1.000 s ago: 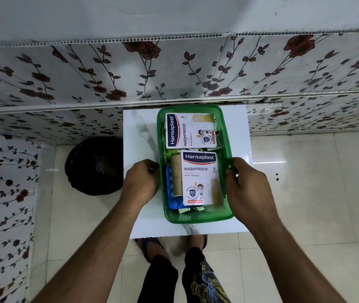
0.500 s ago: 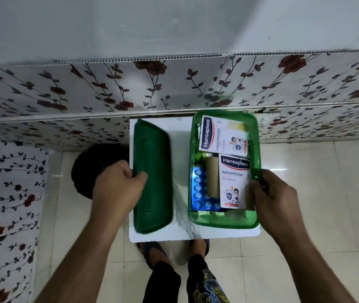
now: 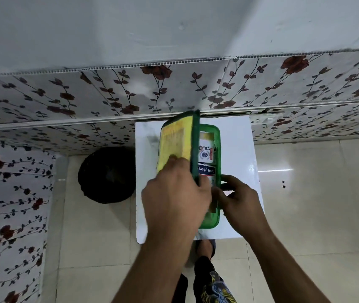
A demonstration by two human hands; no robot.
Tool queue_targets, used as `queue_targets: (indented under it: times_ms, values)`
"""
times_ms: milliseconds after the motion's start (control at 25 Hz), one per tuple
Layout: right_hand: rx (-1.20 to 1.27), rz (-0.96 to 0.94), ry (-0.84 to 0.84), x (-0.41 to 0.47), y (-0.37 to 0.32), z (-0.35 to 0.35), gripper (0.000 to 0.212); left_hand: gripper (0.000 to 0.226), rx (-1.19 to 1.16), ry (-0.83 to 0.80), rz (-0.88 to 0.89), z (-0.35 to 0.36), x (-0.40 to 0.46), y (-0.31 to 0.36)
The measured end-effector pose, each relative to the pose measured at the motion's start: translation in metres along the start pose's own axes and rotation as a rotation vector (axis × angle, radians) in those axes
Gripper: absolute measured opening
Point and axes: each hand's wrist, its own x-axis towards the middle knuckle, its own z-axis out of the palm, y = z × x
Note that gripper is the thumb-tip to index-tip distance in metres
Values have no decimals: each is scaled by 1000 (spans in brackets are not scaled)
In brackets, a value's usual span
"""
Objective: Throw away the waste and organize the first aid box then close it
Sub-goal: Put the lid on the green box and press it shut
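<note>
The left hand (image 3: 175, 193) grips the green lid (image 3: 179, 143), tilted on edge above the box's left side, ready to drop shut. The right hand (image 3: 237, 199) pinches the first aid box (image 3: 217, 149) rim, steadying it on the white counter (image 3: 239, 149); beyond, plaster packs (image 3: 206, 154) lie inside.

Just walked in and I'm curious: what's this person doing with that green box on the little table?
A person is closing a first aid box. The left hand holds the green lid, with its yellow label, tilted on edge over the open green box. The right hand grips the box's near right rim. Plaster packs show inside. The box sits on a small white table, with a black bin on the floor to its left.
</note>
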Motion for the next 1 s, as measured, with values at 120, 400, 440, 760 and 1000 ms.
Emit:
queue_targets:
  times_ms: [120,400,440,760,1000]
  values:
    - [102,48,-42,0,3,-10,23,30,147,-116,48,25,-5,18]
    - [190,68,112,1,9,-23,26,25,-20,-81,60,22,0,7]
    - [185,45,162,0,5,-22,24,26,-124,-4,31,19,8,-7]
    - [-420,-166,205,-2,-29,-8,43,30,-875,-414,-414,41,47,-74]
    - [56,55,69,4,-33,-8,41,33,-964,-444,-342,46,39,-62]
